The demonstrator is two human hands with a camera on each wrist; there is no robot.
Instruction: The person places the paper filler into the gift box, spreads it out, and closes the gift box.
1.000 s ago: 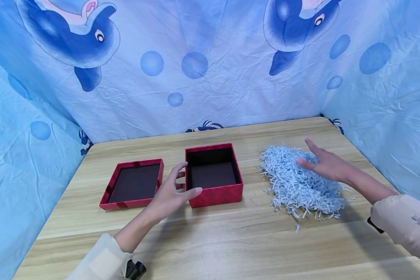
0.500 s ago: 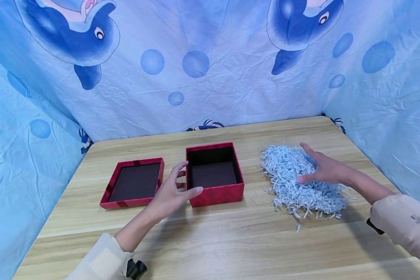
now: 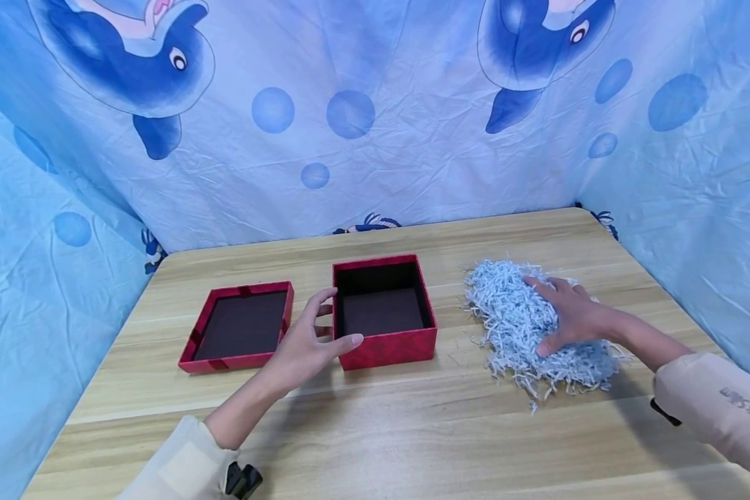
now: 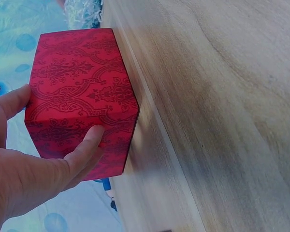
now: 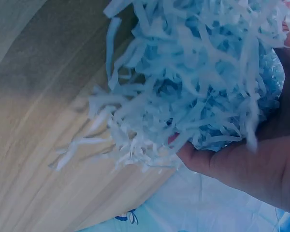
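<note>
An uncovered red patterned box (image 3: pixel 390 347) with a dark inside stands mid-table. My left hand (image 3: pixel 303 347) touches its near left corner, thumb at the front rim and fingers along the left side. In the left wrist view the fingers (image 4: pixel 89 145) lie fairly straight against the side. To the right lies a heap of light blue shredded paper (image 3: pixel 512 312). My right hand (image 3: pixel 578 316) rests spread over the heap's right part, thumb and fingertips among the strands. Up close in the right wrist view, the thumb (image 5: pixel 198 157) dips under some shreds (image 5: pixel 198 72).
Left of the box lies a red lid (image 3: pixel 244 323), its dark inner side up. Loose strands stick out around the heap's edges. The wooden table (image 3: pixel 412 430) is bounded at the back and sides by a blue dolphin-print curtain (image 3: pixel 412 180).
My right hand has come down onto the shredded paper and slightly toward me, fingers still spread. The left hand and the box have stayed in place.
</note>
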